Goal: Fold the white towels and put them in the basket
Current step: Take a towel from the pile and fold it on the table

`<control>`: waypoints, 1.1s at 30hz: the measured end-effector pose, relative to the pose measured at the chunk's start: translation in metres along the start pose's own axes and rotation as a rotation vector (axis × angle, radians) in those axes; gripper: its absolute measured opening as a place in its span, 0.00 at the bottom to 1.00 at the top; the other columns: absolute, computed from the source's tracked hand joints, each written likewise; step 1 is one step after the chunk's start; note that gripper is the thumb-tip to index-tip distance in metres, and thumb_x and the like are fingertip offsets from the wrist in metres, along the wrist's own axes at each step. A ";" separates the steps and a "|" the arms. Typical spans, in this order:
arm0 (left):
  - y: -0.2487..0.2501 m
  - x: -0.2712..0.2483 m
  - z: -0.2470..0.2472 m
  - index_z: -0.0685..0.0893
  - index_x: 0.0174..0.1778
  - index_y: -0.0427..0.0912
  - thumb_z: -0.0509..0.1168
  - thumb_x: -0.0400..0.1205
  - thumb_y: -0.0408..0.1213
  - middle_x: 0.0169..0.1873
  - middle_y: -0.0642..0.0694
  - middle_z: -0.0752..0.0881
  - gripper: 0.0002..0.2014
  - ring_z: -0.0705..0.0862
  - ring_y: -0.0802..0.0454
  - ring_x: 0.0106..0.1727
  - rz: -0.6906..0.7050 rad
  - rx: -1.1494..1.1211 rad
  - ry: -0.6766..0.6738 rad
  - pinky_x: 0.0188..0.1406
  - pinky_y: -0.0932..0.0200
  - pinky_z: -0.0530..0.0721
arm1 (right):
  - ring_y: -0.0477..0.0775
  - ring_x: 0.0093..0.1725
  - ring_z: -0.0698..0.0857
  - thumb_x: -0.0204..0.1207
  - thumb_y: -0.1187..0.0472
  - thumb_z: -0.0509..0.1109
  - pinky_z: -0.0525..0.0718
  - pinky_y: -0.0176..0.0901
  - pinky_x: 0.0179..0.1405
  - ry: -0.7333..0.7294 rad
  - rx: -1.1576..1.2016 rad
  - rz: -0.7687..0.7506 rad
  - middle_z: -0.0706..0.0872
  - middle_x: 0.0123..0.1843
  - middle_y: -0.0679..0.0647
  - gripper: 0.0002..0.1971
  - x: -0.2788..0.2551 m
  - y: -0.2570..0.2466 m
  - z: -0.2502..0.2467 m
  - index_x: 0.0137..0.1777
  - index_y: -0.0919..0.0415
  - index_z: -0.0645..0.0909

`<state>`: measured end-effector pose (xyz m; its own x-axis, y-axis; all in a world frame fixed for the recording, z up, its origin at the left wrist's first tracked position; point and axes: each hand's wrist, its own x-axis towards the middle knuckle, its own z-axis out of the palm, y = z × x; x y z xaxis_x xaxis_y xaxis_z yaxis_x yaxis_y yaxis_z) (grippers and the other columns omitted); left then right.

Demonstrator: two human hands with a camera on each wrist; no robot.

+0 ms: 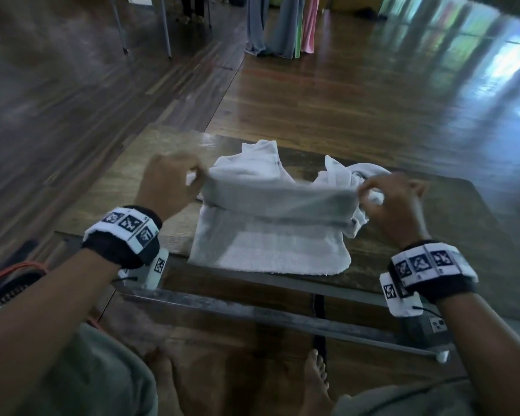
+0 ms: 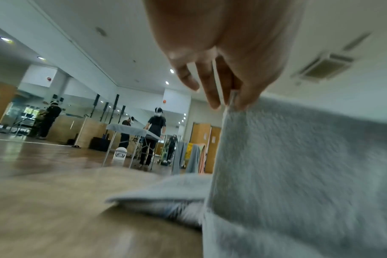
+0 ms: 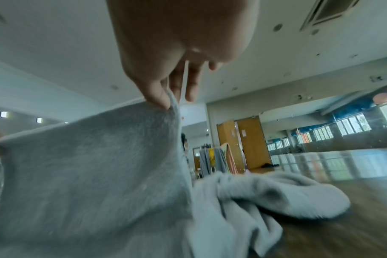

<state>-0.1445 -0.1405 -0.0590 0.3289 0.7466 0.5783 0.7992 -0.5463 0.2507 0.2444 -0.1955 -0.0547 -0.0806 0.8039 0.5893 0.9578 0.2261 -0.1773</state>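
I am lifting the far edge of a white towel (image 1: 270,244) off the desk (image 1: 433,223), while its near part is lying flat by the desk's front edge. My left hand (image 1: 168,184) is pinching one top corner between thumb and fingers, and my right hand (image 1: 394,202) is pinching the other, so the raised hem is stretching taut between my two hands. The left wrist view is showing my fingers (image 2: 212,90) clamping the cloth's corner, with the rest of the towel hanging down toward the wood.

Just behind the lifted edge, more white towels (image 1: 339,175) are lying crumpled on the desk, touching the one I am holding on its right side. Beyond the desk the wooden floor (image 1: 373,85) is stretching away, and some hanging cloths (image 1: 282,25) are standing far off.

I judge this to be the first fold of this towel: the far half is coming up to be brought over the near half. The next move is calling for both corners to travel toward me together and land squarely on the near corners. No basket is showing in any view, so I cannot say where the folded towel will go.
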 end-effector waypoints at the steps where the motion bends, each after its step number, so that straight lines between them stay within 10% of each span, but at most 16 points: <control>1: 0.002 0.006 -0.008 0.85 0.39 0.43 0.66 0.76 0.36 0.38 0.47 0.89 0.03 0.85 0.47 0.38 -0.004 -0.003 0.125 0.43 0.53 0.77 | 0.51 0.46 0.82 0.69 0.63 0.69 0.56 0.45 0.46 0.132 -0.004 0.010 0.87 0.42 0.44 0.04 0.007 0.000 -0.010 0.39 0.52 0.82; 5: 0.008 -0.001 -0.020 0.83 0.40 0.44 0.64 0.77 0.40 0.41 0.50 0.88 0.05 0.84 0.49 0.46 -0.011 0.044 0.191 0.52 0.49 0.73 | 0.52 0.48 0.81 0.71 0.62 0.68 0.66 0.51 0.51 0.144 -0.025 -0.084 0.86 0.43 0.44 0.03 -0.002 -0.004 -0.023 0.41 0.52 0.81; 10: 0.004 -0.054 0.001 0.82 0.34 0.50 0.61 0.72 0.45 0.36 0.52 0.85 0.06 0.85 0.48 0.40 0.092 0.117 -0.424 0.48 0.52 0.78 | 0.49 0.42 0.83 0.61 0.62 0.81 0.53 0.42 0.42 -0.364 -0.104 -0.168 0.84 0.36 0.41 0.13 -0.061 0.001 0.003 0.34 0.46 0.79; 13: 0.006 -0.082 0.014 0.84 0.38 0.50 0.72 0.69 0.40 0.38 0.52 0.86 0.04 0.85 0.50 0.41 0.104 0.147 -0.574 0.48 0.54 0.74 | 0.48 0.41 0.84 0.57 0.60 0.84 0.53 0.41 0.40 -0.479 -0.104 -0.153 0.85 0.37 0.40 0.15 -0.085 0.004 0.016 0.35 0.45 0.81; 28: -0.014 -0.079 0.028 0.86 0.44 0.42 0.69 0.76 0.33 0.42 0.48 0.86 0.03 0.83 0.48 0.43 -0.154 -0.101 -0.492 0.41 0.58 0.77 | 0.49 0.39 0.85 0.59 0.62 0.81 0.51 0.41 0.40 -0.359 -0.143 -0.107 0.87 0.35 0.42 0.12 -0.074 -0.003 0.031 0.37 0.48 0.83; 33: -0.012 -0.084 0.017 0.85 0.41 0.43 0.67 0.74 0.38 0.39 0.49 0.86 0.05 0.83 0.50 0.34 0.051 -0.077 -0.247 0.29 0.59 0.80 | 0.51 0.40 0.82 0.61 0.64 0.77 0.61 0.45 0.40 -0.160 -0.100 -0.098 0.85 0.38 0.45 0.08 -0.072 -0.004 0.014 0.40 0.55 0.83</control>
<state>-0.1730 -0.1898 -0.1236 0.4878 0.7825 0.3870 0.7412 -0.6054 0.2899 0.2427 -0.2464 -0.1079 -0.2097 0.8596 0.4660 0.9653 0.2579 -0.0414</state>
